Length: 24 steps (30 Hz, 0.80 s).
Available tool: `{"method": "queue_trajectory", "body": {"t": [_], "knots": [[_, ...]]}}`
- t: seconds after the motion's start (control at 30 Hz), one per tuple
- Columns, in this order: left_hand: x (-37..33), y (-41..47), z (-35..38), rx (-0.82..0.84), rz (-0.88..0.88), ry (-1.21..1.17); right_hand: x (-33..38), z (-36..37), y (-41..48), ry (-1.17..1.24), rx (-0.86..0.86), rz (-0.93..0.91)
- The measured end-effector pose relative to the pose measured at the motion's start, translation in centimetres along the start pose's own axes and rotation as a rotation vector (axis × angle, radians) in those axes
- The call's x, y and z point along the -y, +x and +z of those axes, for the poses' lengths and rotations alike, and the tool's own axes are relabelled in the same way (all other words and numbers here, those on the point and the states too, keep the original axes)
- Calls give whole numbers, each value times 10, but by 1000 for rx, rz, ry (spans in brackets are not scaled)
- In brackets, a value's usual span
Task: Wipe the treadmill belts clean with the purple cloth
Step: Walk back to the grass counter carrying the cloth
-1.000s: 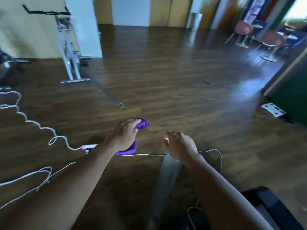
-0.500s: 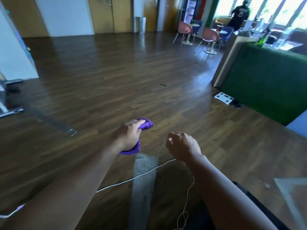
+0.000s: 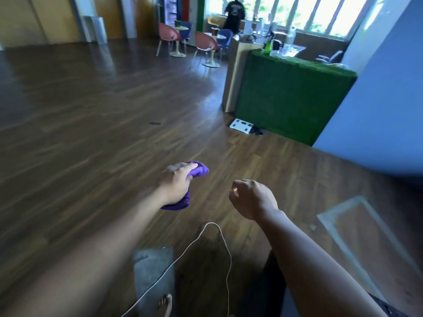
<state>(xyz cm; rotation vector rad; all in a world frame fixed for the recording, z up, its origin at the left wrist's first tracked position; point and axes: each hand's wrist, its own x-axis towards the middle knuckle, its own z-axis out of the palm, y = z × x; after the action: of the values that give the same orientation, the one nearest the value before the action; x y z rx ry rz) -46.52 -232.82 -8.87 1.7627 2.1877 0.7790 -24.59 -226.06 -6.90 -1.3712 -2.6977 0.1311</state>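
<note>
My left hand (image 3: 176, 184) grips the bunched purple cloth (image 3: 199, 171) in mid-air above the wooden floor, near the middle of the view. The cloth sticks out past my fingers and hangs below my palm. To its right, my right hand (image 3: 251, 199) is held up with its fingers curled and nothing in it. No treadmill belt is in view.
A thin white cord (image 3: 219, 234) loops over the floor beneath my arms, next to a grey strip (image 3: 152, 268) and a bare foot (image 3: 165, 304). A green-clad counter (image 3: 288, 97) and a blue wall (image 3: 375, 106) stand to the right. Chairs (image 3: 206, 45) and a person (image 3: 234, 16) are far back.
The view has swung to the right: the exercise bike and the long cord on the left are gone, the green counter and blue wall have come in. Both hands keep their poses.
</note>
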Motion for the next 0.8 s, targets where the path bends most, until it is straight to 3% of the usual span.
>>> {"method": "queue_trajectory", "body": {"t": [0.47, 0.8], "knots": [[4, 280, 30, 267, 275, 23, -79, -1, 176, -16, 16, 411], [-44, 420, 107, 348, 384, 15, -189, 4, 261, 1, -10, 536]]}}
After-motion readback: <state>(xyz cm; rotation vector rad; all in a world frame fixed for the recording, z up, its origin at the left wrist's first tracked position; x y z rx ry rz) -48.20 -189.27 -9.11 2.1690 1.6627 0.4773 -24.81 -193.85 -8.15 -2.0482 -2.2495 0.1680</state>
